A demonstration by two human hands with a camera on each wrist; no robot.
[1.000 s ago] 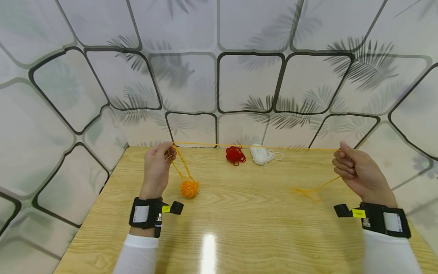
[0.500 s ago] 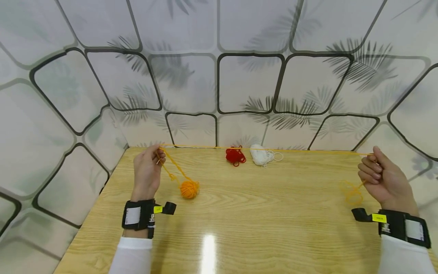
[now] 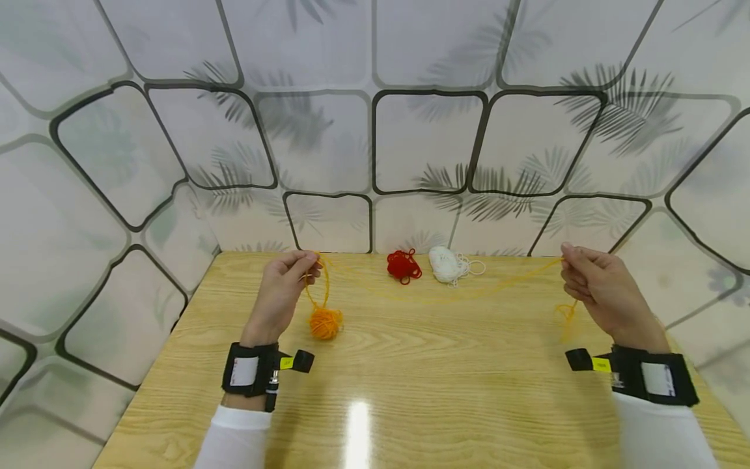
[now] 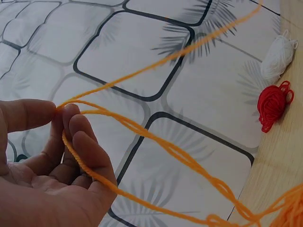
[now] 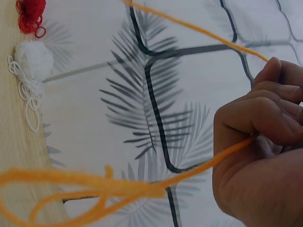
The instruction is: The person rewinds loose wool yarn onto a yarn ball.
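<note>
Between thumb and fingertips, my left hand [image 3: 284, 286] pinches orange yarn [image 4: 175, 152], which hangs in strands down to an orange yarn ball [image 3: 325, 324] on the table. From there a single strand sags across to my right hand [image 3: 603, 286], which pinches it at the thumb and forefinger. Seen from the right wrist, the other fingers [image 5: 255, 116] are curled, and a looped tail of the strand [image 5: 137, 188] comes out beneath them. In the left wrist view the yarn passes over the fingers and splits into several lines.
A red yarn ball [image 3: 403, 266] and a white yarn ball [image 3: 446, 265] with loose loops lie at the back of the wooden table [image 3: 445, 384]. Behind them stands a patterned wall covering [image 3: 428, 143] along the table's far edge.
My hands first spread apart with the strand taut between them, then came back toward each other. The strand now droops in a curve instead of running straight. The orange ball stayed in place.
</note>
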